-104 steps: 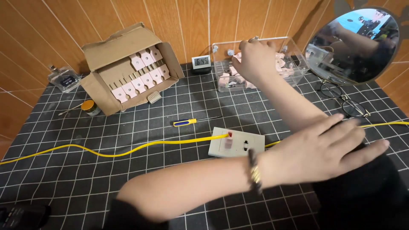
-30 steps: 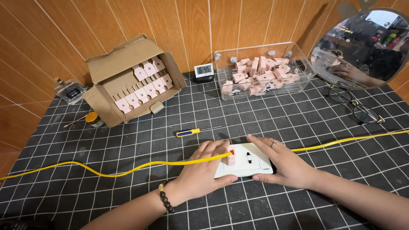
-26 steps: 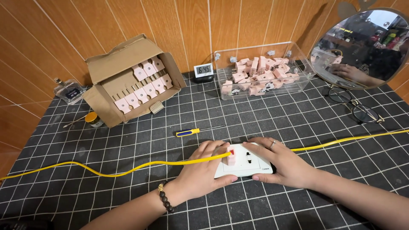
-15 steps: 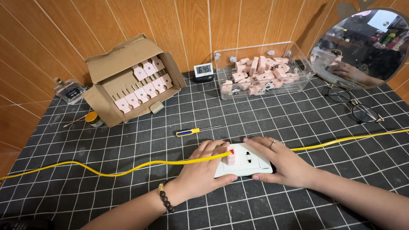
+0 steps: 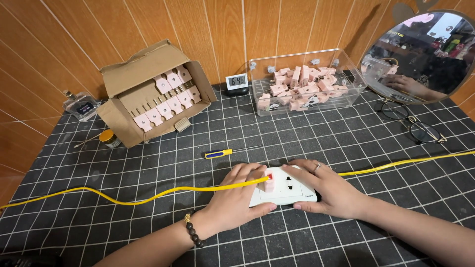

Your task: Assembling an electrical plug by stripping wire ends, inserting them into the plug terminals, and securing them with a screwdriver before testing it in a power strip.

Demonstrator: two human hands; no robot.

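The left hand (image 5: 237,198) lies palm-down over the left end of a white socket plate (image 5: 284,187), fingers curled round a small pink plug (image 5: 269,182) seated in the plate's face, thumb pressed along the near edge; the right hand (image 5: 329,190) cups the plate's right end, fingers spread flat, a ring on one finger — it steadies the plate more than it grips it; the plate itself rests on the black gridded mat (image 5: 148,227), near its front middle. By the look of it the plug is being pushed home or tested in the socket; any next move calls for a firm pinch on the plug while the right hand keeps the plate from sliding. Both forearms come in low from the near edge, the left wrist wearing a bead bracelet (image 5: 193,236). A yellow cable (image 5: 123,198) runs across the mat to the hands; beyond lie a blue-and-yellow screwdriver (image 5: 220,153), an open cardboard box (image 5: 148,94) of pink parts, and a clear bin (image 5: 307,89) holding more.
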